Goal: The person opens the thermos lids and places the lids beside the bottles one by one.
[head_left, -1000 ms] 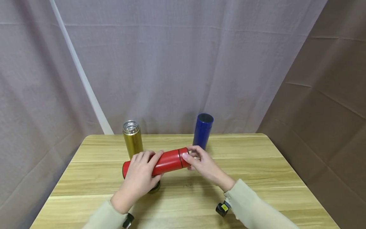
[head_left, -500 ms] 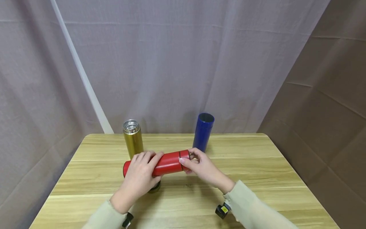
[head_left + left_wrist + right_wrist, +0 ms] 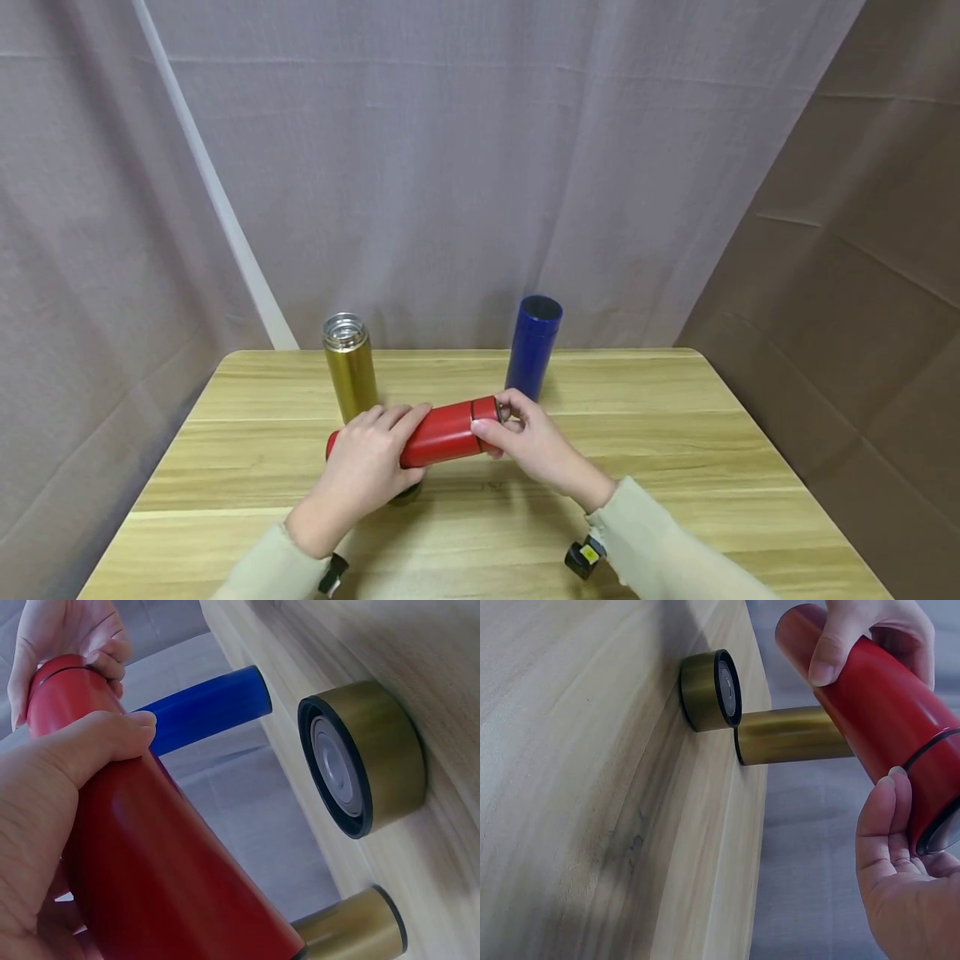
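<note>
Head view, left to right: a gold bottle (image 3: 351, 379) stands upright left of centre on the wooden table (image 3: 690, 467), its silver, threaded mouth uncovered and facing up. Just in front, at lower left of centre, the left hand (image 3: 367, 458) is curled over the red bottle (image 3: 446, 433), its fingers and thumb parted only by the width of the body they grip. The gold lid (image 3: 394, 757), mostly hidden below that hand, rests on the table; the left wrist view shows its gold side and a silvery disc within a dark rim. The red bottle is held clear of the table at lower centre, its long axis lying nearly crosswise; the plain end points left and slightly down, the short section beyond a dark seam points right and slightly up. Behind that end the blue bottle (image 3: 532, 358) stands upright, long axis close to vertical, dark round top facing up. Right of centre, the right hand (image 3: 538, 442) has its thumb at the seam and its fingers bent round the short section, gripping it.
</note>
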A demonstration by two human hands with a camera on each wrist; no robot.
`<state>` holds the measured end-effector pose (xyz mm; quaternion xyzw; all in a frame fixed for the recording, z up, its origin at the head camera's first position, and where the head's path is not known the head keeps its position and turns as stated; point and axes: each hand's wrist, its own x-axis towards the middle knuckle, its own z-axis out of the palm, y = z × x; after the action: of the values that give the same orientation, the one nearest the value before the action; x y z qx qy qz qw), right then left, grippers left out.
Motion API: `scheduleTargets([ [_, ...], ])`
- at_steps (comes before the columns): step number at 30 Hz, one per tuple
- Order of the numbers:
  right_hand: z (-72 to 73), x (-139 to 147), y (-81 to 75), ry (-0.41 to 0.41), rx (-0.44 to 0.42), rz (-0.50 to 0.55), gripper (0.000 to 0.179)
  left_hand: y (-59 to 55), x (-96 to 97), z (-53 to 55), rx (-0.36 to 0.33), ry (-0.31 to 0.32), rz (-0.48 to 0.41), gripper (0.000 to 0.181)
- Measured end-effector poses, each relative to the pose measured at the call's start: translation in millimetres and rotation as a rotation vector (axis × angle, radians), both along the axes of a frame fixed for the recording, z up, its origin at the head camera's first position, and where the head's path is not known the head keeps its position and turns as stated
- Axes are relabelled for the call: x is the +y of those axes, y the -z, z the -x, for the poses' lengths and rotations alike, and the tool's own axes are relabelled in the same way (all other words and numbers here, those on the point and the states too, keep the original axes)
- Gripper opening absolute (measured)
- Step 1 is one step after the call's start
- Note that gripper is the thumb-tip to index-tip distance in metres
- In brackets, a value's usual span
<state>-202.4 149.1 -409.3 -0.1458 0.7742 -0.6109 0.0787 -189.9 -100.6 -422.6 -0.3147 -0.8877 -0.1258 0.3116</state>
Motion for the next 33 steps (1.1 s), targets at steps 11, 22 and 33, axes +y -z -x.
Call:
scheduleTargets([
  [11, 1.4, -0.5, 2.2, -0.014, -0.009, 0.0, 0.037, 1.1, -1.0, -2.2, 0.016, -0.01, -0.004, 0.069],
  [22, -10.2, -1.3, -20.4, -0.041, 0.003, 0.032, 0.034, -2.0, -0.1, 1.7, 0.053, 0.001, 0.012, 0.068],
  [33, 6.1, 8.6, 6.3, -0.069, 0.067, 0.09, 0.036, -12.6, -1.1, 3.1, 0.099, 0.028, 0.03, 0.068],
])
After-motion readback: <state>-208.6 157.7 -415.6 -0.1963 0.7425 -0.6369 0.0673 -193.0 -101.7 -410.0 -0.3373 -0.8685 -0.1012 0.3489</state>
